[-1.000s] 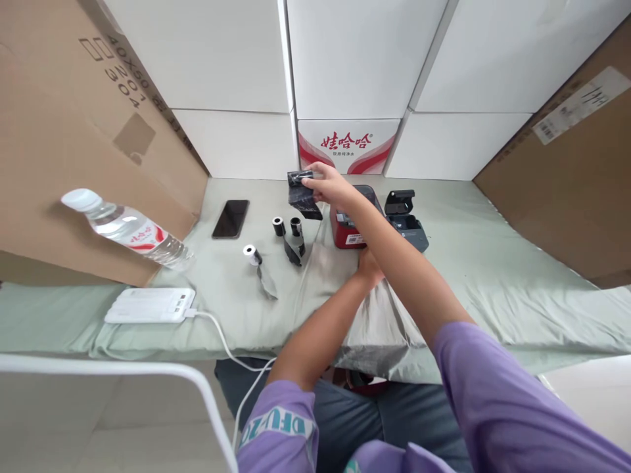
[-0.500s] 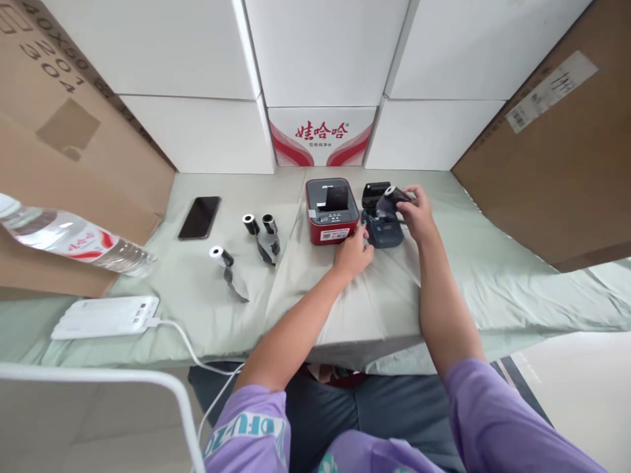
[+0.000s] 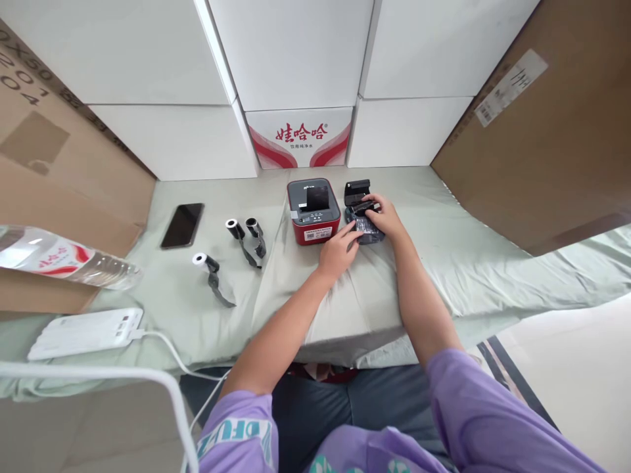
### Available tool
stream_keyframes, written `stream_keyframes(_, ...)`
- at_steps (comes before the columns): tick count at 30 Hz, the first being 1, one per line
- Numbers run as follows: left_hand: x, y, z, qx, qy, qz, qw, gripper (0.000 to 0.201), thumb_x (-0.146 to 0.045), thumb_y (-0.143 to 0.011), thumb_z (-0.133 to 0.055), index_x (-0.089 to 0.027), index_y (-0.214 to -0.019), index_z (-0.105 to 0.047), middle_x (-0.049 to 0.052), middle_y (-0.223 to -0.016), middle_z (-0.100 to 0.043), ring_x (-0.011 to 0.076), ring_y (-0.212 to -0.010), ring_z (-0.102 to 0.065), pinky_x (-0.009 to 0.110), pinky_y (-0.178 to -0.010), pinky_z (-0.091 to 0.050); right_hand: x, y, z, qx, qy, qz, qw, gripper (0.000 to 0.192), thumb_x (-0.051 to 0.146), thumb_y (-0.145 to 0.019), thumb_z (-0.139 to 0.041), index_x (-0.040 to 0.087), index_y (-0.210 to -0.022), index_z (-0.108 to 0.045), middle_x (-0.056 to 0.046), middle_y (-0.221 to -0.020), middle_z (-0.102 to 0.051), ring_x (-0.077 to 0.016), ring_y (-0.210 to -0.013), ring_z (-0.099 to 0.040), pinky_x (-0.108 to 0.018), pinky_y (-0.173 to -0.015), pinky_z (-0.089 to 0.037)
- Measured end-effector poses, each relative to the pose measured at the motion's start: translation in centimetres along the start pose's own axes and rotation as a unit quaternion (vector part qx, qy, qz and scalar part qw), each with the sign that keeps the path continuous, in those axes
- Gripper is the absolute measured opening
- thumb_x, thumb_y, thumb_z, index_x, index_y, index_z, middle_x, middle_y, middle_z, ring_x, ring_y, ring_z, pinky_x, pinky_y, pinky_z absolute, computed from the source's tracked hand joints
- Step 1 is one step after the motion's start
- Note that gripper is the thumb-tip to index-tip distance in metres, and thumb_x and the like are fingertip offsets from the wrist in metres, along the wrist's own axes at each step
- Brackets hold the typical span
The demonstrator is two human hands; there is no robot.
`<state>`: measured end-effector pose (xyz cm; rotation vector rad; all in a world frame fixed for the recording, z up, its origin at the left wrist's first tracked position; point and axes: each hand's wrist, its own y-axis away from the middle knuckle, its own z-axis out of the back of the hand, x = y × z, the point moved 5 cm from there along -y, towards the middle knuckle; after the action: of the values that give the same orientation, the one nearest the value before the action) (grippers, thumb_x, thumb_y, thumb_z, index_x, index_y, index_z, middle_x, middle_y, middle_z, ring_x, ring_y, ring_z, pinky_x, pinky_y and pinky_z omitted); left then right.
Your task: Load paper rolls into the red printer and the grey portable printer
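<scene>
A small black portable printer (image 3: 371,238) lies on the cloth with its lid (image 3: 357,191) flipped up at the back. My right hand (image 3: 387,218) grips a black ribbon roll (image 3: 363,207), which is down at the printer's open compartment. From the roll, a thin dark strip (image 3: 362,224) spreads over the printer's front. My left hand (image 3: 339,251) has its fingertips on the printer's left front edge, by the strip. Immediately left stands a red and dark grey printer (image 3: 315,213), with a dark piece upright on its top.
Several black rolls with loose tails, one a white-ended roll (image 3: 206,263), lie to the left. Beyond them are a phone (image 3: 182,225), a water bottle (image 3: 69,257) and a white power bank (image 3: 86,333) with a cable. White boxes (image 3: 167,141) and cardboard boxes (image 3: 532,151) wall the table.
My right hand has lowered the ribbon roll from above the small printer into its open compartment. My left fingertips have shifted onto the printer's front. The whole view has moved slightly.
</scene>
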<state>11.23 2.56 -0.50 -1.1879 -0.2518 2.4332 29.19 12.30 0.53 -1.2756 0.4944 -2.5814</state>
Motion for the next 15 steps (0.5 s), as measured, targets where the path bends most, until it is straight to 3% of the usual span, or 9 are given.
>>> stream_keyframes(8, 0.14, -0.05, -0.05, -0.009, 0.009, 0.002, 1.0, 0.032, -0.023, -0.099, -0.054, -0.031, -0.123, -0.076, -0.003, -0.153, -0.058, 0.0203, -0.127, -0.066, 0.033, -0.105, -0.056, -0.65, 0.15, -0.15, 0.022, 0.03, -0.015, 0.999, 0.042, 0.026, -0.082, -0.055, 0.025, -0.124, -0.062, -0.009, -0.131, -0.068, -0.0316, -0.127, -0.054, -0.054, -0.112, -0.041)
stream_keyframes(12, 0.22, -0.07, -0.11, -0.008, 0.009, 0.002, 1.0, 0.033, -0.024, -0.1, -0.054, -0.032, -0.123, -0.075, -0.004, -0.153, -0.057, 0.0198, -0.126, -0.066, 0.032, -0.104, -0.056, -0.4, 0.0, -0.56, 0.043, 0.078, -0.018, 0.996, 0.02, 0.031, -0.087, -0.056, 0.024, -0.099, -0.07, -0.011, -0.127, -0.069, -0.0325, -0.127, -0.055, -0.057, -0.115, -0.034)
stream_keyframes(15, 0.23, -0.06, -0.07, -0.009, 0.009, 0.007, 1.0, 0.032, -0.024, -0.1, -0.054, -0.032, -0.123, -0.076, -0.004, -0.153, -0.058, 0.0203, -0.127, -0.066, 0.032, -0.105, -0.056, 0.12, -0.13, -0.35, 0.012, 0.097, 0.004, 0.995, 0.02, 0.031, -0.089, -0.054, 0.022, -0.089, -0.072, -0.013, -0.122, -0.07, -0.032, -0.122, -0.058, -0.056, -0.116, -0.033)
